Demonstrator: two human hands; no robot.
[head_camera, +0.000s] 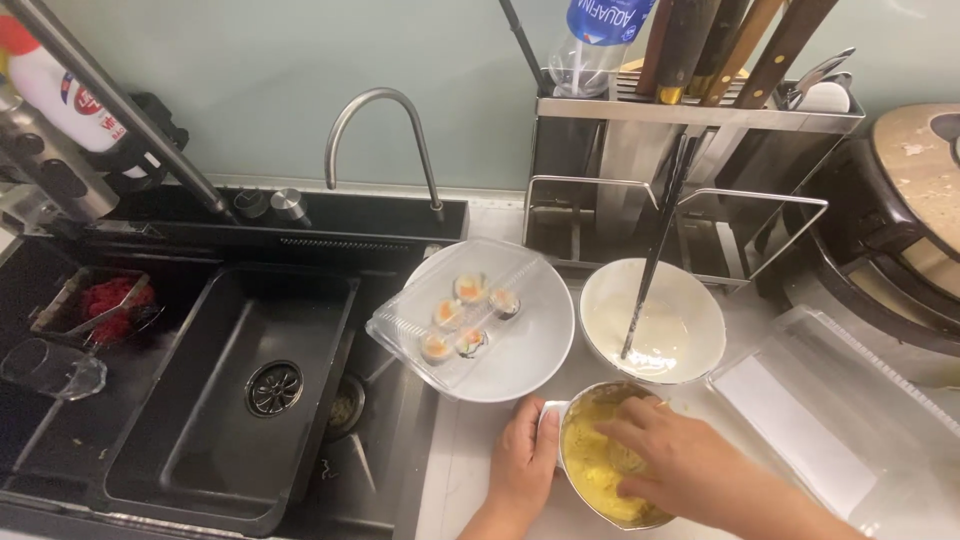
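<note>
Fingers (640, 425) of right hand (680, 460) curled loosely inside metal bowl (600, 470), pressing yellow mixture (590, 460). Left hand (522, 465) gripping bowl's left rim. Bowl near on worktop (480, 450), white plate (530, 350) just beyond.

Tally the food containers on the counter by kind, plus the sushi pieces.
White plate: 1
White bowl: 1
Metal bowl of yellow mix, left hand on its rim, right hand in it: 1
Clear plastic trays, one on the plate, one at right: 2
Sushi rolls in the tray on the plate: 5
Total: 10
</note>
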